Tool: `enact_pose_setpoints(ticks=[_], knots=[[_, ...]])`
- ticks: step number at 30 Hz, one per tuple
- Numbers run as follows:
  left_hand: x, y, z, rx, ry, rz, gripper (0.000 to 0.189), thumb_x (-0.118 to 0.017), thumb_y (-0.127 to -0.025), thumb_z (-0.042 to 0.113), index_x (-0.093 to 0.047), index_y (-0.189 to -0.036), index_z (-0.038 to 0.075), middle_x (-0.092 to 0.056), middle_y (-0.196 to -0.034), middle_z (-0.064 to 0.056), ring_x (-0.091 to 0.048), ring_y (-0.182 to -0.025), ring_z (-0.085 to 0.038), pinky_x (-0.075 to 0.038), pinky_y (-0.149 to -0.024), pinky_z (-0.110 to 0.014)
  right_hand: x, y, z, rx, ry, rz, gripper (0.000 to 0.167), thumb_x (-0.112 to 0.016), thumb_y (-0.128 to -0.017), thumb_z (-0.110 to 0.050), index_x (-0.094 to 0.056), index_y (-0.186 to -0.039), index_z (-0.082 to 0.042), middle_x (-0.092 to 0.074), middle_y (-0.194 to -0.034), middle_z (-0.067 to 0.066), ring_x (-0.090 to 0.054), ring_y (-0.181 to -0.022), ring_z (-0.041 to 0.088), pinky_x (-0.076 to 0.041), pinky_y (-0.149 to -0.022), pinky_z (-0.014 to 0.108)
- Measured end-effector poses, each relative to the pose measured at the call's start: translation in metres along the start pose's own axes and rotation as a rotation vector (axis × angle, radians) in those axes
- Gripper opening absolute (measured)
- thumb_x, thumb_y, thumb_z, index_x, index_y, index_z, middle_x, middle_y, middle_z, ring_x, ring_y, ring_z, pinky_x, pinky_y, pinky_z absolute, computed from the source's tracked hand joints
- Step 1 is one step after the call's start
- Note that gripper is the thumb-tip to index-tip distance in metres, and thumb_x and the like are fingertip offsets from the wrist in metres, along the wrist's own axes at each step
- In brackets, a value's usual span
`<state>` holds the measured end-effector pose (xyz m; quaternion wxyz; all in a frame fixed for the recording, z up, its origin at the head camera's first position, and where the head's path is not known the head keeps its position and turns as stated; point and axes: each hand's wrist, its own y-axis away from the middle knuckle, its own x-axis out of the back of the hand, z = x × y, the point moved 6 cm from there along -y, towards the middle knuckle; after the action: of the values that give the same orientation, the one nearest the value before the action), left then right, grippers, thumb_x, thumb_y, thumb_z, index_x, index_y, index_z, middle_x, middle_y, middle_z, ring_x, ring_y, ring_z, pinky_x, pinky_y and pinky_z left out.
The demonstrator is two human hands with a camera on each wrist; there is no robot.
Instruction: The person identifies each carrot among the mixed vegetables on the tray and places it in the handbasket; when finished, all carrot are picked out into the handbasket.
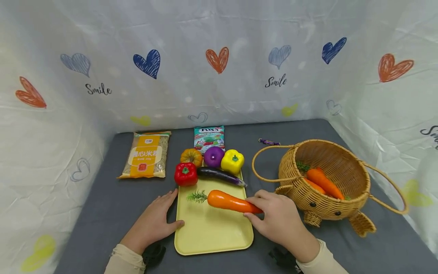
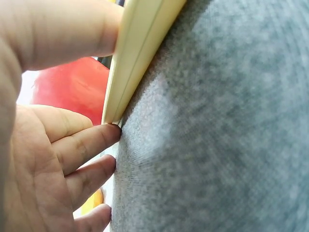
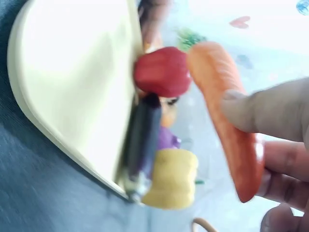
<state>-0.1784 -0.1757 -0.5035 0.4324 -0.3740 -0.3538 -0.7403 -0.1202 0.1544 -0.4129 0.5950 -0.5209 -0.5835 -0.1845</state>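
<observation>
My right hand (image 1: pixel 278 215) pinches an orange carrot (image 1: pixel 227 201) by its narrow end, above a pale yellow tray (image 1: pixel 212 236). The carrot's green top points left; in the right wrist view the carrot (image 3: pixel 222 111) is clear of the tray. My left hand (image 1: pixel 154 219) rests at the tray's left edge, thumb on the rim and fingers straight against the side. At the tray's far end are a red bell pepper (image 1: pixel 186 174), a dark eggplant (image 1: pixel 220 175), a small pumpkin (image 1: pixel 191 156), a purple onion-like ball (image 1: pixel 214 156) and a yellow bell pepper (image 1: pixel 232 161).
A wicker basket (image 1: pixel 291 171) with carrots (image 1: pixel 325 183) inside stands on the right, its handles sticking out. A bag of grain (image 1: pixel 146 155) lies back left, a Fox's candy packet (image 1: pixel 209 137) behind the vegetables, and a purple wrapped candy (image 1: pixel 269 142) near the basket. A printed curtain surrounds the table.
</observation>
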Motion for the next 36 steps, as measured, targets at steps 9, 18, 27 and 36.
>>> enact_pose_setpoints(ticks=[9,18,27,36], knots=[[-0.001,0.0,-0.001,-0.011,0.014,-0.01,0.109,-0.085,-0.087,0.054,-0.035,-0.165,-0.004,-0.041,-0.164,-0.025,-0.039,-0.151,-0.045,-0.026,-0.124,-0.067,0.045,0.013,0.02,-0.021,0.039,0.211,0.064,-0.055,-0.102,-0.07,-0.085,-0.107,-0.013,-0.071,-0.094,-0.004,-0.057,-0.06,0.008,-0.047,-0.048,0.025],[0.001,0.003,-0.002,-0.009,0.027,-0.018,0.108,-0.085,-0.087,0.054,-0.036,-0.164,-0.005,-0.042,-0.163,-0.028,-0.041,-0.149,-0.048,-0.027,-0.122,-0.069,0.093,0.031,0.058,-0.136,0.15,0.318,0.073,-0.053,-0.102,-0.073,-0.084,-0.11,-0.007,-0.073,-0.098,0.006,-0.056,-0.053,0.014,-0.041,-0.04,0.028],[-0.001,0.002,-0.002,0.011,0.034,-0.019,0.11,-0.086,-0.086,0.054,-0.035,-0.164,-0.004,-0.042,-0.163,-0.028,-0.041,-0.148,-0.049,-0.027,-0.122,-0.069,0.131,0.062,0.102,-0.304,0.267,0.371,0.044,-0.089,-0.077,-0.031,-0.083,-0.113,-0.007,-0.074,-0.098,0.007,-0.053,-0.054,0.019,-0.028,-0.037,0.026],[-0.001,0.001,0.0,0.021,0.036,-0.033,0.111,-0.086,-0.085,0.056,-0.035,-0.164,-0.004,-0.041,-0.163,-0.028,-0.04,-0.149,-0.049,-0.026,-0.122,-0.069,0.15,0.087,0.129,-0.415,0.264,0.425,0.044,-0.087,-0.08,-0.028,-0.08,-0.112,0.002,-0.072,-0.097,0.018,-0.061,-0.062,0.034,-0.032,-0.039,0.028]])
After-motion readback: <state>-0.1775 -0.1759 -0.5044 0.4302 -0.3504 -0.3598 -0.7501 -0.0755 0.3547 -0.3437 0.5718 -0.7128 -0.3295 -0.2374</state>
